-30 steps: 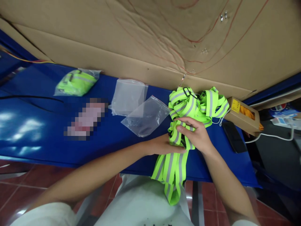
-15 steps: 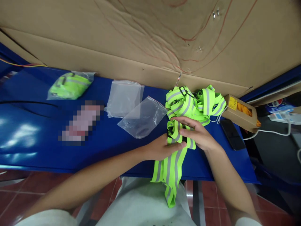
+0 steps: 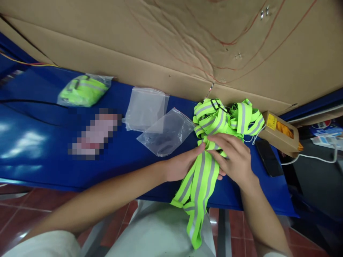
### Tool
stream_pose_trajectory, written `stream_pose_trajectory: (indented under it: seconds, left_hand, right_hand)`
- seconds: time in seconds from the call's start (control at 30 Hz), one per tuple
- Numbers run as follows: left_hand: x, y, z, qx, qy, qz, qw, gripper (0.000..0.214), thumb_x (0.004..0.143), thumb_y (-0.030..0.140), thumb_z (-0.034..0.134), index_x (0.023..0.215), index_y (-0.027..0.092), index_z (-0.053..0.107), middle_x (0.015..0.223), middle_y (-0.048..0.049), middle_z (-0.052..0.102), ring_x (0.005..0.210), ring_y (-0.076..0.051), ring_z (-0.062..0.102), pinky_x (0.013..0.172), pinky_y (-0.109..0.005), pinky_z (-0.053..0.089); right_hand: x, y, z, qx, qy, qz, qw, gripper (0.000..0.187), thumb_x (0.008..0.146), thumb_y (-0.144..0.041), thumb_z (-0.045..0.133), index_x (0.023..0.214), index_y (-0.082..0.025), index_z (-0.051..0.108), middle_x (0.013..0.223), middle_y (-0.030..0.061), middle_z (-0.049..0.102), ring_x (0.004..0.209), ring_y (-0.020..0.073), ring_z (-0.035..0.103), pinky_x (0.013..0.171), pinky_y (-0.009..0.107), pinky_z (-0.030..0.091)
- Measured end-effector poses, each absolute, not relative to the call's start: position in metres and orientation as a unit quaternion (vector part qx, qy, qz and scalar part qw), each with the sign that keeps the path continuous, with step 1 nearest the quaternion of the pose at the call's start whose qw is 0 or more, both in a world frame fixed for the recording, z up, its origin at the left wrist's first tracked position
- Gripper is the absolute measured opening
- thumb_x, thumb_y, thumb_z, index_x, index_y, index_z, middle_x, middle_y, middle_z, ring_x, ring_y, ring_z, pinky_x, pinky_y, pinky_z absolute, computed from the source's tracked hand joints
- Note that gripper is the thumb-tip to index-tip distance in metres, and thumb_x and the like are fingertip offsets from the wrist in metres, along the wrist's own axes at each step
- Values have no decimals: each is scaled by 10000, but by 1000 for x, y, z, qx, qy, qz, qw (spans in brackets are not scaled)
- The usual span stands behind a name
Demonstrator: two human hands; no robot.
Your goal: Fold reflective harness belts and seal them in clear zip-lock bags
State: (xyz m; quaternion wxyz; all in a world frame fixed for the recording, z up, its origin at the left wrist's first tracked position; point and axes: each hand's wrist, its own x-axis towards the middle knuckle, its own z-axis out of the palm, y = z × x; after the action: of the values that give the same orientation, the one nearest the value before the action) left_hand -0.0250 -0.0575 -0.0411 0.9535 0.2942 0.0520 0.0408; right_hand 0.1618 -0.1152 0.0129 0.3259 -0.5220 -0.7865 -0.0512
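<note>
Blue table: left of the phone, left hand and right hand clasp reflective straps, best kept flat.

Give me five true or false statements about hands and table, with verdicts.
1. The left hand and right hand both hold green reflective strapping. True.
2. The held strapping is sealed in a bag. False: loops hang past the edge of the blue table.
3. A black phone lies beside the windowed cardboard box. True.
4. The phone touches the right hand. False: the table shows between them.
5. One clear zip bag overlaps other clear bags. True.
</note>
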Motion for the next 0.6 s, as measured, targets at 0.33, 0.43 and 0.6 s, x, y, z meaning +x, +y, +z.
stream_pose_trajectory:
  seconds: [0.33, 0.43, 0.6]
  left_hand:
    - [-32, -44, -29, 298, 108, 88, 944, 661, 836, 802, 624, 1073, 200, 761, 950, -65, 784, 988, -268, 739, 861, -350, 573]
    - [-33, -34, -25, 258, 179, 163, 935, 343, 882, 499, 760, 1029, 189, 769, 964, -45, 787, 966, -213, 733, 876, -276, 563]
    - [-38, -24, -14, 230, 181, 171, 941, 243, 853, 212, 750, 1089, 160, 765, 1008, -44, 795, 907, -190, 752, 841, -269, 584]
  right_hand:
    - [144, -115, 11, -442, -839, -73, 309, 396, 929, -190, 719, 1305, -201, 592, 1162, 105, 722, 1130, 263, 668, 970, 426, 526]
    - [135, -114, 5, -425, -833, 69, 348, 380, 936, -278, 717, 1287, -224, 583, 1212, 109, 674, 1208, 277, 626, 1028, 465, 533]
    - [131, -112, -1, -433, -779, 126, 436, 322, 991, -162, 578, 1296, -266, 586, 1216, 91, 643, 1237, 262, 606, 1080, 491, 502]
